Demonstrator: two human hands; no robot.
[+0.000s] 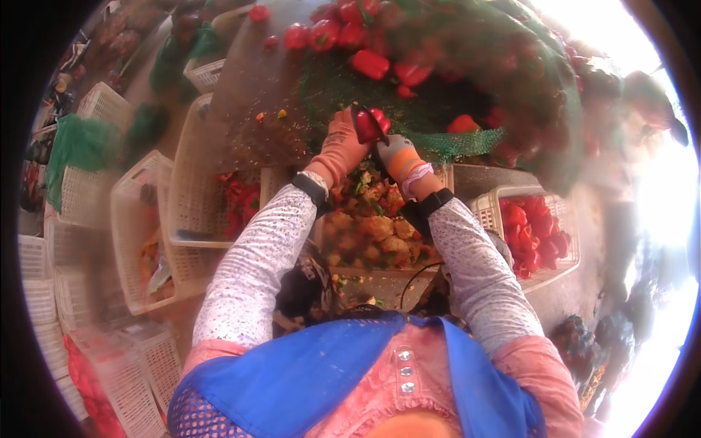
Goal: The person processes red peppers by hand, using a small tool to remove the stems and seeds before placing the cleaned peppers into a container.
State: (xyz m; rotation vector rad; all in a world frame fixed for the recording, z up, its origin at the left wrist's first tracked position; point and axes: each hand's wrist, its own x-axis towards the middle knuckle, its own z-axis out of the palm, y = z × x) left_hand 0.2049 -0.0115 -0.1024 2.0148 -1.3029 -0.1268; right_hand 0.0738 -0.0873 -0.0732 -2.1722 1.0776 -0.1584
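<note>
Both hands meet above a crate of scraps, at the near edge of the heap. My left hand (pixel 340 147), in an orange-pink glove, is closed around a shiny red bell pepper (pixel 369 125). My right hand (pixel 400 158), gloved in grey and orange, is closed on a knife (pixel 381 140), whose dark blade lies against the pepper. Its handle is mostly hidden by the fingers. Below the hands lie pepper cores and trimmings (pixel 380 228). Beyond them, whole red bell peppers (pixel 370 64) are heaped on green netting (pixel 467 144).
At the right stands a white crate (pixel 573 257) of red pepper pieces (pixel 533 233). Two more white crates (pixel 179 171) stand at the left, one holding red pieces (pixel 242 201). Stacked crates (pixel 87 193) line the far left, with green netting (pixel 80 150) over one.
</note>
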